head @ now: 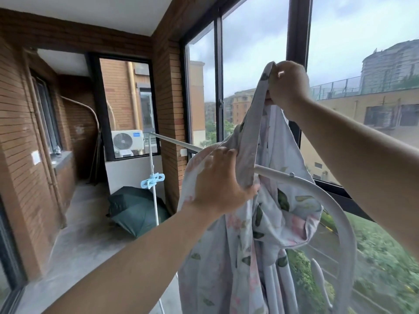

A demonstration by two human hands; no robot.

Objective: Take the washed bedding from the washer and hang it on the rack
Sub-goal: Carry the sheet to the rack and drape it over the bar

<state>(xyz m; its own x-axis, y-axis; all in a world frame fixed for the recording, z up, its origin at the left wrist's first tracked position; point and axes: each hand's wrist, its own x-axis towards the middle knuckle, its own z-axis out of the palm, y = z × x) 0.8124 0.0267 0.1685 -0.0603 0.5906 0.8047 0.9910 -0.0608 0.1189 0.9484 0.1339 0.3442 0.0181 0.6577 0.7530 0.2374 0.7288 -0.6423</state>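
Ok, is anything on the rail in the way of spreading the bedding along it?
Nothing visible. The left hand and right hand both grip the bedding, and the rack rail runs bare to its far post. The blue clip sits lower on that post, off the rail.

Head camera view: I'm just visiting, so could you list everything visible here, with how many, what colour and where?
Bedding: one, pale floral, draped over the rack by the window.
Rack: one, white, along the window.
Clips: a small bunch, light blue, on the rack's far post.
Umbrella: one, dark green, open on the floor behind that post.
Air conditioner: one, white, outside the far window.
Walls: brown brick, left and far end.
Left hand: one, grips the bedding at the rail.
Right hand: one, holds the bedding's edge, raised above the rail.
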